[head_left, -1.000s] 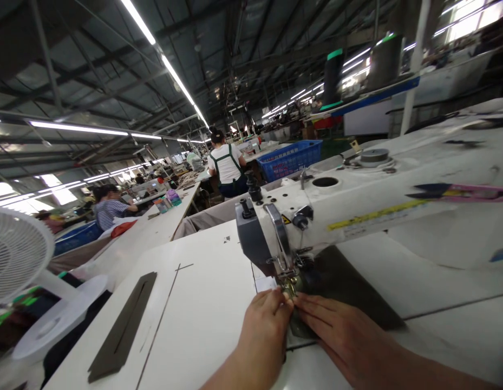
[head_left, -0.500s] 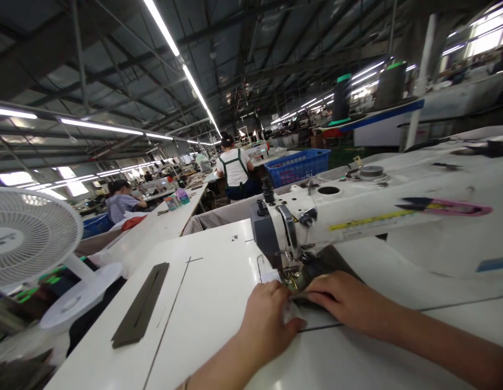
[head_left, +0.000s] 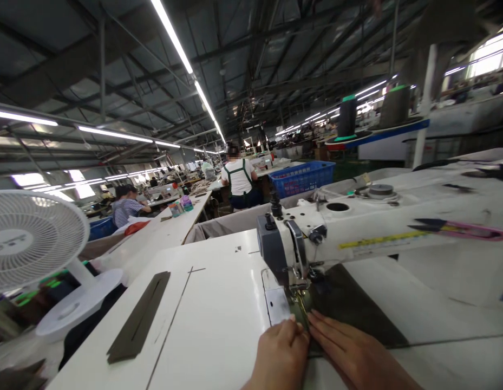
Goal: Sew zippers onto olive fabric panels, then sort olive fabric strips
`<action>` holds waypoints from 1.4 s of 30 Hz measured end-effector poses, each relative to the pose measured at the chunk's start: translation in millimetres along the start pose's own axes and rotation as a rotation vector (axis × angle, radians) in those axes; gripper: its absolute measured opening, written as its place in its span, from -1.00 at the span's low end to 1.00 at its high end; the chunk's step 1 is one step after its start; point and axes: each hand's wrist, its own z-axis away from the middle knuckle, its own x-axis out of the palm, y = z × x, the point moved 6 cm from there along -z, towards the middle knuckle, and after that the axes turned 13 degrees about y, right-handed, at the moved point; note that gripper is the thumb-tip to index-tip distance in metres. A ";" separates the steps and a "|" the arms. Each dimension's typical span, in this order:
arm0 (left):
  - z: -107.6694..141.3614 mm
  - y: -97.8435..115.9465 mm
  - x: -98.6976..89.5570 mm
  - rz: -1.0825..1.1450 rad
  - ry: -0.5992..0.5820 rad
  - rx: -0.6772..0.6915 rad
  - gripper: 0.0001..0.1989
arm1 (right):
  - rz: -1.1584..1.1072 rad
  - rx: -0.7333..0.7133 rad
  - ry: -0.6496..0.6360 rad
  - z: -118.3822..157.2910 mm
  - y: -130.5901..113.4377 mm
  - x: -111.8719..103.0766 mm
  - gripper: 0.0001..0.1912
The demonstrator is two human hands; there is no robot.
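Observation:
A piece of dark olive fabric (head_left: 357, 303) lies under the presser foot of a white sewing machine (head_left: 292, 249) and spreads to the right. In front of the needle, my left hand (head_left: 281, 349) is closed with curled fingers at the fabric's left edge. My right hand (head_left: 352, 349) lies flat on the fabric, its fingers stretched forward and close together beside the foot. The two hands nearly touch. Part of the fabric is hidden beneath them.
Olive fabric strips (head_left: 139, 317) lie stacked on the white table (head_left: 210, 319) to the left. A white fan (head_left: 68, 254) stands beyond them. Pink-handled thread snips (head_left: 458, 228) rest on the machine arm. Behind it are a blue crate (head_left: 302, 179) and a seated person (head_left: 239, 176).
Both hands have come nearer to me, and my right hand has flattened from a pinch. The fabric now lies spread out to the right of the needle. The whole view has shifted slightly.

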 end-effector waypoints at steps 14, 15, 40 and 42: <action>-20.7 -8.4 -0.6 0.102 -0.100 0.003 -0.76 | 0.006 0.079 0.023 -20.9 5.5 6.3 -0.54; -20.7 -9.9 1.4 0.097 -0.111 0.001 -0.76 | 0.003 0.075 0.021 -23.2 6.3 6.2 -0.54; -12.1 -27.7 12.9 0.175 -0.052 -0.078 -0.80 | 0.133 0.004 0.091 -31.4 18.4 6.6 -0.49; -13.2 -29.3 14.5 0.174 -0.031 -0.073 -0.79 | 0.113 0.029 0.100 -35.1 21.7 7.2 -0.47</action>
